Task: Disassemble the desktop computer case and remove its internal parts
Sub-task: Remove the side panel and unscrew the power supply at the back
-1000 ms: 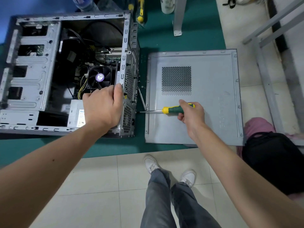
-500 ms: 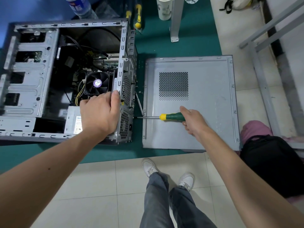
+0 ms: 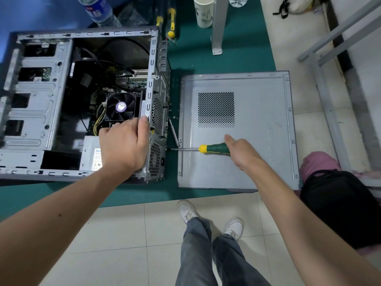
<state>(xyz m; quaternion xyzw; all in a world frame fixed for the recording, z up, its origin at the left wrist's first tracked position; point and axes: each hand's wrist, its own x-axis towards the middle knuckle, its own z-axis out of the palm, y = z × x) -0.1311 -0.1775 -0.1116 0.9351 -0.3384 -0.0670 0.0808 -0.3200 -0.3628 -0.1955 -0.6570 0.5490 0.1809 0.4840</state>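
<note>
Grey steel desktop computer case [image 3: 41, 112], head view: lies open on green floor mat [image 3: 222, 56]. Flat grey side panel [image 3: 257, 162] already off, beside it. Black CPU fan [image 3: 121, 106], silver power supply [image 3: 90, 155], cables still inside.

Hands: left hand [image 3: 123, 145] grips case rear edge; right hand [image 3: 241, 153] holds green-yellow screwdriver [image 3: 214, 149], tip at rear panel, probably power-supply screw.

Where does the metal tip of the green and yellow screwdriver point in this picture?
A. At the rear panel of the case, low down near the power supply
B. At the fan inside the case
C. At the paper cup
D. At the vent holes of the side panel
A: the right hand holds the screwdriver level, its tip at the rear panel beside the power supply.
</note>
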